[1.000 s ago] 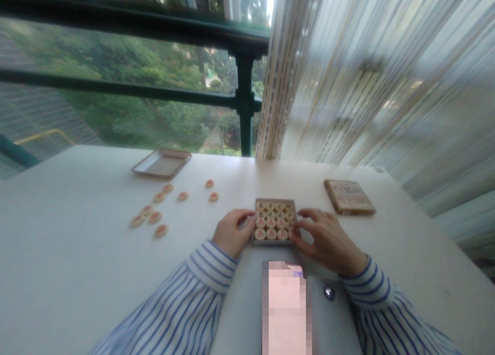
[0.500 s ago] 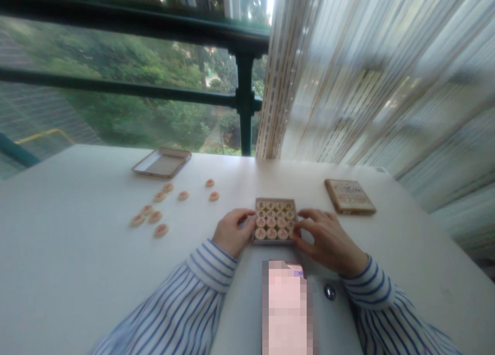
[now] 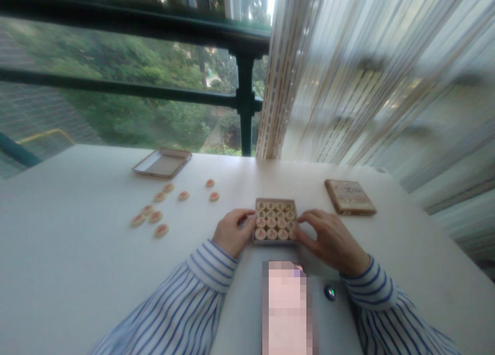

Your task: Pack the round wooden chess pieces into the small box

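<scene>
A small square box (image 3: 275, 242) lies in front of me, filled with rows of round xiangqi pieces (image 3: 271, 222) bearing black and red characters. Against its left wall, my left hand (image 3: 234, 231) is closed, thumb and fingers gripping the edge. At the right side is my right hand (image 3: 328, 236), its thumb touching the lower right corner by the end piece and its index finger near the right wall, with a gap between them. Several loose red-marked xiangqi pieces (image 3: 161, 230) lie scattered to the left.
A shallow box lid (image 3: 162, 163) rests at the back left of the white table (image 3: 77, 272). A closed printed box (image 3: 350, 197) is at the right. Close to me are a blurred-out pinkish object (image 3: 288, 308) and a small dark round object (image 3: 330, 292). Window and curtain stand behind.
My right index finger has lifted away from the lower right corner piece, while the thumb remains there. My left hand, the box and the loose pieces stay where they were.
</scene>
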Action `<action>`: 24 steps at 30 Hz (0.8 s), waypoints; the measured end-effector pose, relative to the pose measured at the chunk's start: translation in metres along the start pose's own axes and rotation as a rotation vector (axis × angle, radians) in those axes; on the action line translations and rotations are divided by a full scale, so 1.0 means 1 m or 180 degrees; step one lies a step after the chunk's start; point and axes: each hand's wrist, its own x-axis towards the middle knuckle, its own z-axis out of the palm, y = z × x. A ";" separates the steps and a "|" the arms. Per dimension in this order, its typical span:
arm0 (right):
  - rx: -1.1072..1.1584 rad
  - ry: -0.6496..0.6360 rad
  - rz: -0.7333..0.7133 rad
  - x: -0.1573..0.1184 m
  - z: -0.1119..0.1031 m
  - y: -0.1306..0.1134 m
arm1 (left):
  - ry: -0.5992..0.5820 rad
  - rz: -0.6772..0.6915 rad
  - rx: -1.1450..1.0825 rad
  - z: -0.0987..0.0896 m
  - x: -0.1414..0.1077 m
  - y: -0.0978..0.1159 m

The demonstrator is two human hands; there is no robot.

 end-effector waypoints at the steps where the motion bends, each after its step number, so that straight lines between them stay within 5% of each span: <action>1: 0.0042 0.0035 0.0126 0.001 0.002 0.002 | -0.0004 -0.0004 0.0013 0.000 0.000 0.000; 7: 0.0298 -0.0049 0.0622 0.004 0.015 0.007 | -0.0028 -0.0018 0.0043 -0.001 -0.001 0.001; 24: 0.0544 -0.0160 0.0499 0.005 0.020 0.006 | -0.0047 0.0099 0.0042 0.001 -0.001 -0.002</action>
